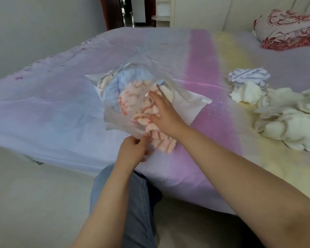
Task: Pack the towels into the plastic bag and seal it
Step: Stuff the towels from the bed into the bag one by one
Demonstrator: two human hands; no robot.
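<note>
The left grip (132,149) pinches the near edge of the clear plastic bag (115,111) on the lilac bed (43,108). The right grip (161,111), fingers spread, presses the pink-and-white fluffy towel (132,101) into the bag's mouth just beyond it.

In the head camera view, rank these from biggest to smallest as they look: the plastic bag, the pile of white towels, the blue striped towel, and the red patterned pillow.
1. plastic bag
2. pile of white towels
3. red patterned pillow, partly cut off at the frame edge and farther away, so its rank is unsure
4. blue striped towel
</note>
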